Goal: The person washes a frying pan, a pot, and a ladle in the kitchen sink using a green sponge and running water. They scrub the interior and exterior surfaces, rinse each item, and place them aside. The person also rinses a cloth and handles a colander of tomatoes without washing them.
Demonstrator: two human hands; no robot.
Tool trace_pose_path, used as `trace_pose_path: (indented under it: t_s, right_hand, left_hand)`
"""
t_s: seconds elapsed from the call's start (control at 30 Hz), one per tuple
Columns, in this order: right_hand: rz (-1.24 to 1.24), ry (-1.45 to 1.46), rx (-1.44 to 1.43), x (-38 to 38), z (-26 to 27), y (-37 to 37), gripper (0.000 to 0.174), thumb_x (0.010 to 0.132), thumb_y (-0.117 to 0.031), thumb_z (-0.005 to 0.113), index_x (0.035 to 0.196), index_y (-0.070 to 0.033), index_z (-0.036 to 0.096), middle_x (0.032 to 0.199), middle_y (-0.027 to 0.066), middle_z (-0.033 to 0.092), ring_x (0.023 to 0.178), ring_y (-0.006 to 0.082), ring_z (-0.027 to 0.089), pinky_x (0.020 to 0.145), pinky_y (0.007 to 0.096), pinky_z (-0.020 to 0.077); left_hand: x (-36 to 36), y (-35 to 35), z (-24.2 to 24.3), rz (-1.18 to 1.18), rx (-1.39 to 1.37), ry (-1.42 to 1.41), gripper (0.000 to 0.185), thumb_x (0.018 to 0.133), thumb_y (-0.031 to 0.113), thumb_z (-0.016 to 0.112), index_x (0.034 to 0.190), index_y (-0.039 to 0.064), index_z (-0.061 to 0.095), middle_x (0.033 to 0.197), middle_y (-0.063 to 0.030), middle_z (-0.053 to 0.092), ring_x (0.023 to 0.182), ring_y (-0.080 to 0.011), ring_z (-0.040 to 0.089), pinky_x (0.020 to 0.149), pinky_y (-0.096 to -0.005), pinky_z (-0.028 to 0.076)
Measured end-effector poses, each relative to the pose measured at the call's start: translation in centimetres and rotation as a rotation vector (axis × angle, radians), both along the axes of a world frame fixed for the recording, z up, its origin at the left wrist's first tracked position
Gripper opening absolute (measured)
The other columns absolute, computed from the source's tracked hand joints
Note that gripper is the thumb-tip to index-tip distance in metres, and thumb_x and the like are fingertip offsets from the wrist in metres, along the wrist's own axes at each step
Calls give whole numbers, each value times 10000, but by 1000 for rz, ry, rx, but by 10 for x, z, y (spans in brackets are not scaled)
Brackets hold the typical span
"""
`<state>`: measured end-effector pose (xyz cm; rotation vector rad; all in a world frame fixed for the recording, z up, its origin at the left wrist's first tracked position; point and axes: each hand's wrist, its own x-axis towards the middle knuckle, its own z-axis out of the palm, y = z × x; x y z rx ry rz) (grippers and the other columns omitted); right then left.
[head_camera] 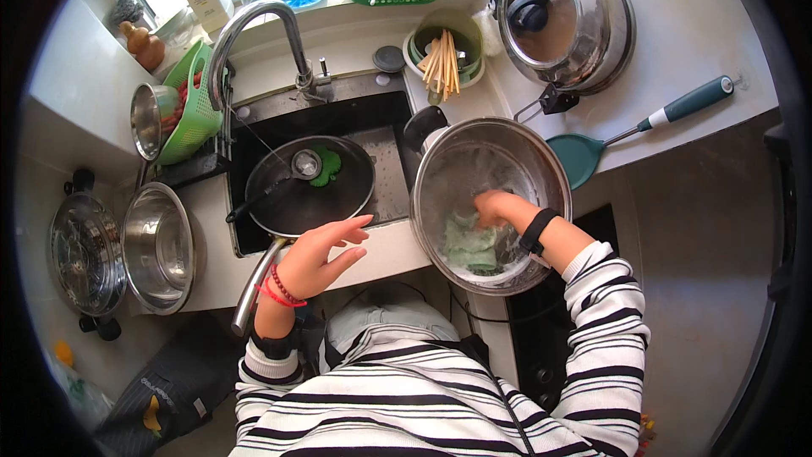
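Note:
A green cloth (469,242) lies inside a large stainless steel pot (438,155) to the right of the sink. My right hand (498,208) reaches into that pot and presses on the cloth; its fingers are partly hidden, so the grip on the cloth is not plain. Above the sink's front edge hovers my left hand (330,254), fingers apart and holding nothing. Just beyond it a dark frying pan (285,203) rests in the sink (390,171), its metal handle sticking out over the front edge. A small ladle (306,164) and a green scalloped item (326,166) lie in the pan.
Over the sink arches a chrome faucet (273,9). Left stand a steel basin (158,247), a glass lid (87,254) and a green basket (190,114). Right are a lidded steel pot (590,25) and a teal spatula (577,155); chopsticks (443,66) stand in a holder behind.

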<state>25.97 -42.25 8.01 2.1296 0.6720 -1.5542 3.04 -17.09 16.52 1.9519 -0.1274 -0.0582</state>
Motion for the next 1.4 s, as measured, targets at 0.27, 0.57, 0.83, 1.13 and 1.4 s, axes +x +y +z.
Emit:
trace_pose_path:
  t_s: [0.27,0.57,0.83,1.13,1.4]
  right_hand:
    - [4,-676,264,-3,18,-10,355,711,-215,635,1042,-88,626,1186,140,521,1083,283,502,889,396,411]
    - [258,-259,254,-9,15,-19,569,708,-273,674,1221,-102,496,1185,126,507,1125,303,449,934,405,386]
    - [53,-246,568,-43,78,-66,412,744,-213,649,1116,-68,550,1075,154,564,1026,319,510,893,380,398]
    - [-388,-684,1023,-104,111,-111,259,781,-152,595,1015,-42,596,1062,113,593,1106,305,479,930,393,372]
    - [-356,-1063,1119,-118,84,-134,202,753,-62,599,952,-32,616,1106,119,565,1149,319,437,976,407,323]
  left_hand:
    - [20,2,-8,-74,-81,31,405,839,66,549,1231,31,454,947,-122,625,860,-198,614,777,-296,487]
    - [46,4,-12,-72,-156,96,367,853,97,547,1209,35,478,970,-108,613,876,-166,596,754,-279,492]
    - [110,-14,-55,193,-200,40,467,823,155,606,1235,17,436,1127,-145,531,1022,-210,529,849,-319,448]
    - [175,-61,-74,463,-894,205,371,811,166,629,1115,36,462,775,-29,565,654,-98,544,524,-232,453]
    - [178,-63,-74,413,-1260,282,125,816,131,603,884,57,530,698,-15,519,565,-86,434,523,-211,391]
